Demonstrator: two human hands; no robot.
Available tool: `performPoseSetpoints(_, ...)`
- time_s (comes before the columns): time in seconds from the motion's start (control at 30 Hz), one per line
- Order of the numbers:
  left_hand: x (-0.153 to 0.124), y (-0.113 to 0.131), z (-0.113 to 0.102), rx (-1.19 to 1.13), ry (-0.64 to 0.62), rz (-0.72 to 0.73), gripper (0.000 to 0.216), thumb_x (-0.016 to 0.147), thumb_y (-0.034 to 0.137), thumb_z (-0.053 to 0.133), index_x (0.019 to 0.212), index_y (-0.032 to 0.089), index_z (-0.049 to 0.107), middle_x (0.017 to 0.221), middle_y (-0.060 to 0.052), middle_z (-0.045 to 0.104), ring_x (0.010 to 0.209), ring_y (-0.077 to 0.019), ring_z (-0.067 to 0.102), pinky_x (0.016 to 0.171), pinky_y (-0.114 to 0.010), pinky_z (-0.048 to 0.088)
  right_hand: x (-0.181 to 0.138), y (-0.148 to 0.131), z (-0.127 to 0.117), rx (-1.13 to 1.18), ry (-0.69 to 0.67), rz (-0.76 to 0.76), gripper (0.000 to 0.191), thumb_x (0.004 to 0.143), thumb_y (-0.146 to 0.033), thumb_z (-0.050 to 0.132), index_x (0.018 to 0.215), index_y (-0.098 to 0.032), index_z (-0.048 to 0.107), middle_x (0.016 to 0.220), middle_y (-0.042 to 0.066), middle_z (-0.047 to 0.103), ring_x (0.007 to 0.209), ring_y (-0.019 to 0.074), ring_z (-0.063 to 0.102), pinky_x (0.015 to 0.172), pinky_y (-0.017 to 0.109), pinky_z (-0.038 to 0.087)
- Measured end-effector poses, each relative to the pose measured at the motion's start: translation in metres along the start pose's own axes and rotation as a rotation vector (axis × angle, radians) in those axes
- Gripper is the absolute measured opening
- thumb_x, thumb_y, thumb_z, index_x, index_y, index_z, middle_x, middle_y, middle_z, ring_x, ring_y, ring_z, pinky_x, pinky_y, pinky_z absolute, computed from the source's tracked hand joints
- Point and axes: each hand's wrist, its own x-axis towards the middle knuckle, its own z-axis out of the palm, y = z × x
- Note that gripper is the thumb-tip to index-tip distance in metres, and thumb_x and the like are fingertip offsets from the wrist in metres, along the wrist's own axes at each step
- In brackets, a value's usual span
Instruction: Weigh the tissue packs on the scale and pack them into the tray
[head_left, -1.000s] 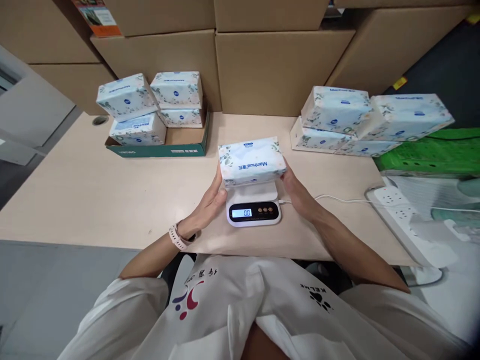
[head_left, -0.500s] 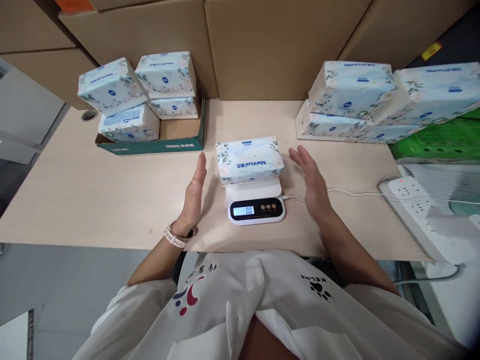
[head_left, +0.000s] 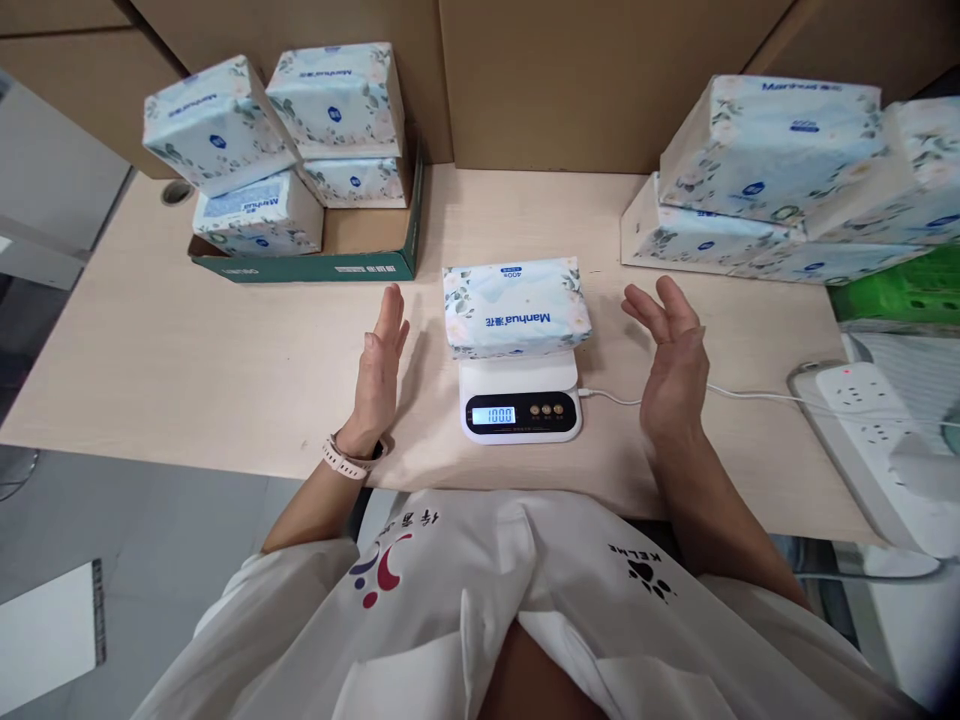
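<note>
A wrapped pack of tissues [head_left: 517, 305], pale blue and white with flowers, lies on a white digital kitchen scale [head_left: 517, 374]. The scale's lit display [head_left: 493, 415] appears to read 100.0. Left of the pack, my left hand [head_left: 378, 370] is held upright, open and touching nothing, with a pale watch band at the wrist. On the other side, my right hand [head_left: 673, 365] is also open, fingers raised, apart from the pack. A white cable [head_left: 611, 397] runs from the scale's right side and passes behind my right hand.
At the back left, several tissue packs [head_left: 335, 100] sit in and above a shallow green carton [head_left: 304, 266]. More packs [head_left: 769, 150] are stacked at the back right, near a green crate [head_left: 900, 290]. A white power strip [head_left: 870, 420] lies at the right edge; cardboard boxes [head_left: 592, 85] stand behind.
Both hands have moved outward, away from the pack, the right one further. The scale's display went from 0.0 to about 100.0. My view has shifted slightly.
</note>
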Motion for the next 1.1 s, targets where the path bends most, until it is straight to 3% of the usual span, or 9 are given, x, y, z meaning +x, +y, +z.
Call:
performPoseSetpoints(0.5, 0.0004, 0.0005, 0.0003, -0.023, -0.012, -0.018, 0.087, 0.097, 0.096, 0.030, 0.169, 0.048, 0.045, 0.188, 0.006, 0.021, 0.178, -0.0316, 0.010, 0.145, -0.058, 0.017, 0.0041, 0.0033, 0.0006, 0.004, 0.023, -0.006, 0.079, 0.100, -0.084, 0.033, 0.153, -0.033, 0.064, 0.147, 0.009, 0.077, 0.141, 0.0352, 0.070, 0.131, 0.069, 0.037)
performPoseSetpoints(0.77, 0.0000, -0.0014, 0.0013, -0.025, -0.017, -0.018, 0.086, 0.098, 0.095, 0.030, 0.168, 0.048, 0.046, 0.188, 0.006, 0.022, 0.178, -0.0290, 0.013, 0.145, -0.055, 0.019, 0.0027, 0.0082, -0.0023, 0.056, -0.021, -0.061, 0.067, 0.108, -0.074, 0.035, 0.154, -0.036, 0.065, 0.147, 0.006, 0.077, 0.140, 0.0315, 0.072, 0.133, 0.068, 0.035)
performPoseSetpoints(1.1, -0.0009, 0.0022, 0.0028, -0.029, -0.017, -0.024, 0.091, 0.095, 0.098, 0.032, 0.168, 0.046, 0.047, 0.188, 0.004, 0.024, 0.177, -0.0331, 0.012, 0.144, -0.058, 0.020, 0.0036, 0.0066, 0.0004, 0.041, -0.016, -0.063, 0.071, 0.105, -0.079, 0.035, 0.150, -0.035, 0.068, 0.145, 0.008, 0.078, 0.137, 0.0343, 0.073, 0.131, 0.069, 0.040)
